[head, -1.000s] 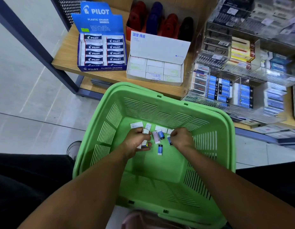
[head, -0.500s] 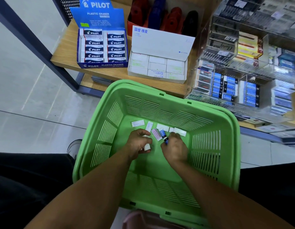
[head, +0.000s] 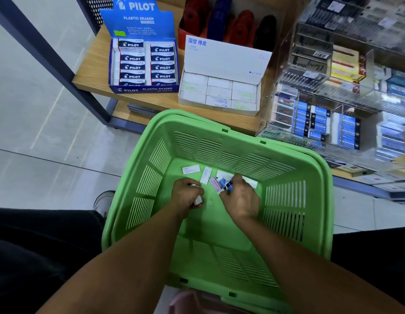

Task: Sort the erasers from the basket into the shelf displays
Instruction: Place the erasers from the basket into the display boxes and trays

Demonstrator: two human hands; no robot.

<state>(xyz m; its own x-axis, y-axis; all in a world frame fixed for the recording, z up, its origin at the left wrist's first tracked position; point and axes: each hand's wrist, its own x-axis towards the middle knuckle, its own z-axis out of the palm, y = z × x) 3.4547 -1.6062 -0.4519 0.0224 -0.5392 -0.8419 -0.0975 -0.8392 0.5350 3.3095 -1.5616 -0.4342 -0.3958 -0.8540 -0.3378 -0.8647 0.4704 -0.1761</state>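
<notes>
A green plastic basket (head: pixel 133 207) sits in front of me with several small erasers on its floor. My left hand (head: pixel 185 197) is inside it, fingers curled round white erasers (head: pixel 198 199). My right hand (head: pixel 241 197) is beside it and pinches a blue-sleeved eraser (head: pixel 227 185). A pink eraser (head: pixel 214 184), a white eraser (head: pixel 205 175) and another white eraser (head: pixel 190 169) lie loose just beyond my hands. On the wooden shelf (head: pixel 92 71) stand a blue Pilot eraser display box (head: pixel 143 66) and a white eraser display box (head: pixel 219 91).
A clear acrylic rack (head: pixel 333 123) with blue-and-white erasers and pen refills stands at the right of the shelf. Red, blue and black staplers (head: pixel 228 23) sit behind the white box. A dark metal shelf post (head: pixel 52 57) runs at the left. My shoe (head: pixel 104 201) is beside the basket.
My right hand slid left across the basket floor and picked up a blue-sleeved eraser. The left hand kept its white erasers and barely moved. The view shifted slightly.
</notes>
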